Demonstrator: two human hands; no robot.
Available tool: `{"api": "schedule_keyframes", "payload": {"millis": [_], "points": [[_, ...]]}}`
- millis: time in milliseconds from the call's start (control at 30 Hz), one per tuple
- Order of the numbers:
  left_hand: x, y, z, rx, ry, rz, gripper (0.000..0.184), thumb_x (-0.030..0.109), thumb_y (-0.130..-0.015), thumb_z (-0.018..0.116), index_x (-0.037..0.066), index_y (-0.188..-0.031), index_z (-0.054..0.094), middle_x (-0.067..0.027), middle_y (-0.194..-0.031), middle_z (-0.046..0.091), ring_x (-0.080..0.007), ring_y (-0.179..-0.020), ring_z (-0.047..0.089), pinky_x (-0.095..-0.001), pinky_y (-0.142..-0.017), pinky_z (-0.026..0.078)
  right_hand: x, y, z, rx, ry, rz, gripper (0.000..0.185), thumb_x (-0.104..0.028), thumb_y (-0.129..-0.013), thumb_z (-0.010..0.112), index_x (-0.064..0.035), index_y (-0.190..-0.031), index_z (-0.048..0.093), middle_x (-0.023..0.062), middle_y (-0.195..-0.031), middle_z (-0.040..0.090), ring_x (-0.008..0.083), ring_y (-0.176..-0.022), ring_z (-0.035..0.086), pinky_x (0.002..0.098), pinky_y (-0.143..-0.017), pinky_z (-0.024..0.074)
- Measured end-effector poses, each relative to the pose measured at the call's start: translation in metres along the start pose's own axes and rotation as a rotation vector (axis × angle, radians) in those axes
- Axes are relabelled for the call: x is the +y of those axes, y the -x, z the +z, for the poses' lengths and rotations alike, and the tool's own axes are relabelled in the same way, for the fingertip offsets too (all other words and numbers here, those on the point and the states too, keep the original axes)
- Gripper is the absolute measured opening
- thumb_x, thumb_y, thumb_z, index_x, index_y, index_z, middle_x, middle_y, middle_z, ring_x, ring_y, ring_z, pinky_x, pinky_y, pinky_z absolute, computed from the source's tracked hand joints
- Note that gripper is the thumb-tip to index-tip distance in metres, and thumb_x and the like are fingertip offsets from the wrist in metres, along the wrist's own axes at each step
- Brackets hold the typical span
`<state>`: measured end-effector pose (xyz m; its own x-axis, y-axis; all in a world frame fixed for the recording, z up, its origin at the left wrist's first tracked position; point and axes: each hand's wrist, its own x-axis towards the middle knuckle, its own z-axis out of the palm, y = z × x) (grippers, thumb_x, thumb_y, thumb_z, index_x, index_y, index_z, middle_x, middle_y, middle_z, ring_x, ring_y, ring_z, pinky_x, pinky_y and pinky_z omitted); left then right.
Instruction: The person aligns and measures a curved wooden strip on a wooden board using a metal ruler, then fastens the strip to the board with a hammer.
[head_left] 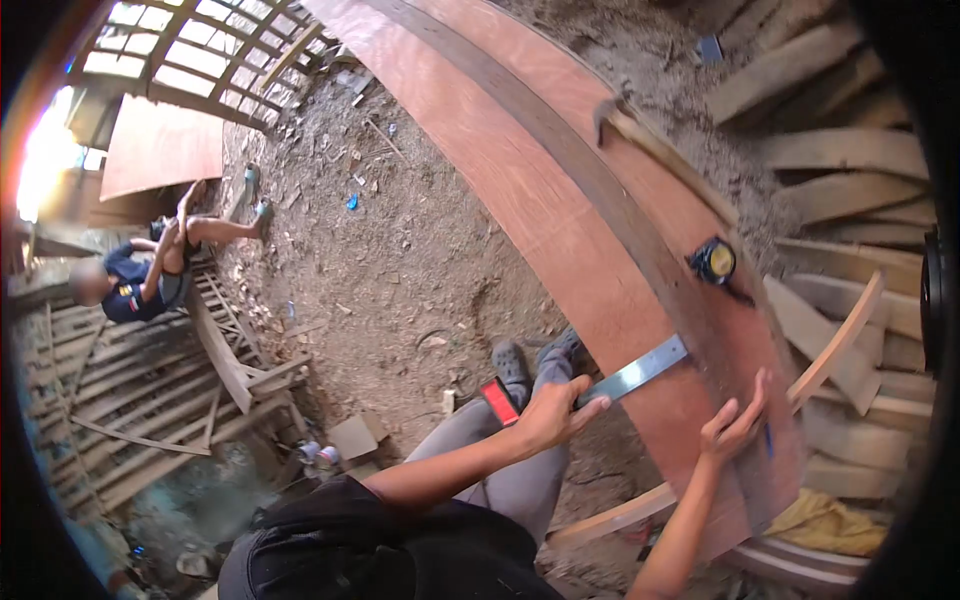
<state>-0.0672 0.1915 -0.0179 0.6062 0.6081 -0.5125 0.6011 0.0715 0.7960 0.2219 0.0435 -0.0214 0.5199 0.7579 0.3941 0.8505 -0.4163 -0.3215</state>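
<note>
The left hand [553, 412] is closed around the left end of a flat metal blade [645, 368], which is laid across the near part of a reddish panel [560, 225]. The right hand [733, 428] is held open at the panel's near end. Farther away, a tape measure [713, 262] is seen on the panel.

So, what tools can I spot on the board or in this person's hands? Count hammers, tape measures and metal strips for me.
Hammer, on the board: 1
Tape measure, on the board: 1
Metal strip, in the left hand: 1
Total: 3
</note>
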Motion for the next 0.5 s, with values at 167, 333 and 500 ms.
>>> {"api": "schedule_keyframes", "payload": {"millis": [167,333,500], "points": [[-0.016,0.019,-0.046,0.021,0.078,0.028,0.046,0.048,-0.102,0.074,0.003,-0.098,0.066,-0.0229,-0.067,0.059,-0.0375,-0.059,0.064,-0.0484,-0.057,0.046,-0.003,-0.001,0.000,-0.003,0.044,-0.027,0.061,-0.040,-0.114,0.040,0.0099,-0.146,0.053,0.0314,-0.148,0.058,0.0500,-0.138,0.056,0.0580,-0.118,0.0425],[-0.025,0.025,-0.126,0.158,0.014,0.003,0.044,0.044,-0.101,0.076,0.002,-0.098,0.068,-0.0195,-0.069,0.065,-0.0335,-0.060,0.067,-0.0456,-0.058,0.049,-0.008,-0.002,0.001,-0.044,0.067,0.005,0.063,-0.043,-0.114,0.040,0.0100,-0.147,0.052,0.0327,-0.150,0.056,0.0499,-0.141,0.054,0.0585,-0.119,0.0417],[-0.047,-0.018,-0.212,0.301,0.033,-0.066,0.040,0.038,-0.101,0.079,-0.001,-0.101,0.071,-0.0167,-0.068,0.063,-0.0192,-0.061,0.063,-0.0397,-0.060,0.052,-0.009,-0.001,0.002,-0.081,0.092,0.050,0.066,-0.044,-0.113,0.041,0.0094,-0.151,0.048,0.0317,-0.155,0.052,0.0495,-0.145,0.050,0.0588,-0.121,0.0385]]}}
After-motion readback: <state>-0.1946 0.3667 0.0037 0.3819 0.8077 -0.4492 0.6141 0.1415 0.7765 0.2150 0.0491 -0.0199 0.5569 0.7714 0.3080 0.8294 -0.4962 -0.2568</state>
